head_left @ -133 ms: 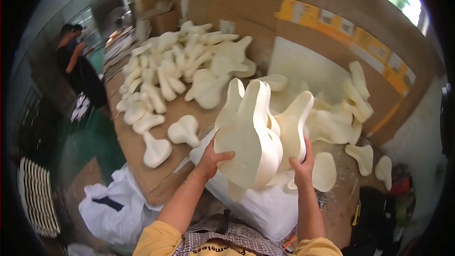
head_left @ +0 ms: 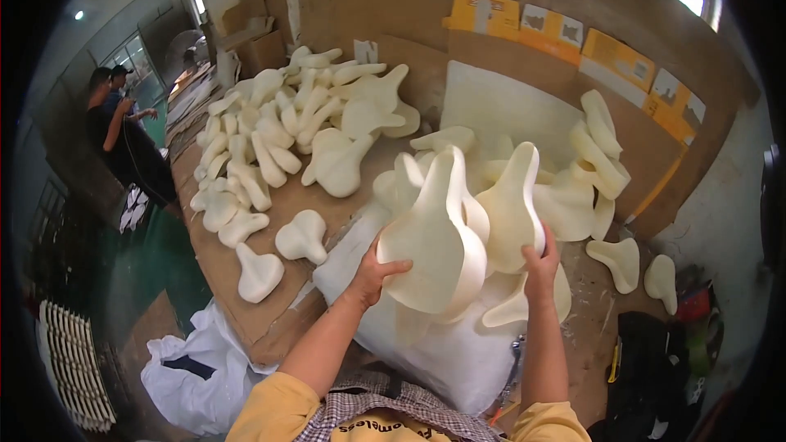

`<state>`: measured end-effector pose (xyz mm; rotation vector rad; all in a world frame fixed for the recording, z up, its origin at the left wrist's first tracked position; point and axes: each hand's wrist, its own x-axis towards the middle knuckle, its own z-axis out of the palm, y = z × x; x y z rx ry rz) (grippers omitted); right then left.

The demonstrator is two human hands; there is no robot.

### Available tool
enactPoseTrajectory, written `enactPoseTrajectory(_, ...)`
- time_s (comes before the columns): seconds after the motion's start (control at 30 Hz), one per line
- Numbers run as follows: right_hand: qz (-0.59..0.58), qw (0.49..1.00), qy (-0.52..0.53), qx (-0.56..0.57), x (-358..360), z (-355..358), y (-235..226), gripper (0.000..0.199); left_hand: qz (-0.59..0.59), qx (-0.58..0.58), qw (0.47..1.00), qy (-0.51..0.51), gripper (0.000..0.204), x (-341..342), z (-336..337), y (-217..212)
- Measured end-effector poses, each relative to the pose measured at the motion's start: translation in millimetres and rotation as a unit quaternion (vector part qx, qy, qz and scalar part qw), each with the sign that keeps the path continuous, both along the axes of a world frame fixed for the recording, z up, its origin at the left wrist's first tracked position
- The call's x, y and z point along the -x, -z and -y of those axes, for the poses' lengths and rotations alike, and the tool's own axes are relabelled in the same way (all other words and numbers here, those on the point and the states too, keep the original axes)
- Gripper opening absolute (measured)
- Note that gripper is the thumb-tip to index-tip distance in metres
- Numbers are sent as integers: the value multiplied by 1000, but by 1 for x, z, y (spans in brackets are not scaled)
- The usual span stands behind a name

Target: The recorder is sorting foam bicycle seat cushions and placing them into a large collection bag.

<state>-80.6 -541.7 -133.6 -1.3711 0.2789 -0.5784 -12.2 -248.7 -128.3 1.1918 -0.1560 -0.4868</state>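
Observation:
My left hand (head_left: 372, 272) is closed round the wide end of a few cream foam saddle pads (head_left: 427, 258), nested together with their narrow noses pointing up. Its thumb lies across the front pad. To the right, my right hand (head_left: 540, 266) grips the edge of another cream saddle pad (head_left: 509, 213), also nose up, with its thumb on the near face. Both hands are raised over a bulging white sack (head_left: 426, 368). Just below the right-hand pad, a loose pad (head_left: 509, 304) lies on the sack's right side.
A big heap of saddle pads (head_left: 270, 115) covers the table's far left. More pads (head_left: 565, 205) lie at the right against a cardboard wall (head_left: 524, 65). A crumpled white bag (head_left: 196, 376) sits lower left, a black bag (head_left: 647, 368) lower right. Two people (head_left: 123, 131) stand far left.
The pads in my left hand sit closer together, and their noses are lower. The pad in my right hand stands straighter. The whole view has shifted slightly.

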Motion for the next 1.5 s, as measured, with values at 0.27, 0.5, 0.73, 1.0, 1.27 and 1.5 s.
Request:
enactPoseTrajectory(0.27, -56, 924, 344, 157, -20, 166, -36, 54, -77, -61, 995, 33, 83, 2, 53, 57)
enactPoseTrajectory(0.5, -316, 806, 187, 465, 152, 97, 66, 19, 225, -472, 851, -43, 81, 17, 56, 49)
enactPoseTrajectory(0.73, -398, 794, 158, 431, 224, 10, 160, 80, 288, -402, 868, -46, 67, -1, 55, 49)
enactPoseTrajectory(1.0, -234, 871, 294, 317, 267, 39, 160, 66, 414, -410, 812, -30, 40, 8, 54, 28)
enactPoseTrajectory(1.27, -190, 970, 149, 37, 287, -37, -70, 47, 318, -298, 898, 61, 23, -14, 81, -39)
enactPoseTrajectory(1.5, -49, 993, 95, 45, 265, -79, -128, 53, 361, -247, 899, 5, 26, -73, 155, -3)
